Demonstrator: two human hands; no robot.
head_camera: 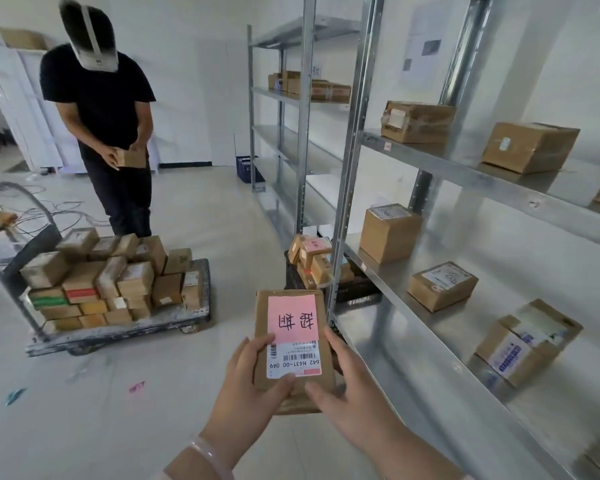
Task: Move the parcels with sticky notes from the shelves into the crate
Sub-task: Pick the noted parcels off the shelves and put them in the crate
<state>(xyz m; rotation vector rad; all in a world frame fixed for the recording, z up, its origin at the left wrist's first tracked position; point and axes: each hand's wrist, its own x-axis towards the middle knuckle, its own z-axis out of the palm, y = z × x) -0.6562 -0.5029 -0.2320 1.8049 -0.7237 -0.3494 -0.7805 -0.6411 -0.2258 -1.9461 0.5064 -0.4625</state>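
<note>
Holding parcel (293, 348); crate (329, 282) part-filled

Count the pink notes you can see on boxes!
2: one on the parcel held in both hands, one on a box atop the crate pile. Others may be hidden.

Flat cardboard parcel (293, 344) with pink sticky note (292, 318) and barcode label (294, 359), gripped at its near end between left hand (253, 386) and right hand (347, 386), thumbs on top. Beyond it, on the floor beside the metal shelves (440, 296), a dark crate (326, 282) holding several parcels, one pink-noted. Loose boxes spaced along the shelf levels. At left, a flatbed trolley (118, 330) stacked with boxes; behind it, a standing person (101, 109) in black holding a small box.
</note>
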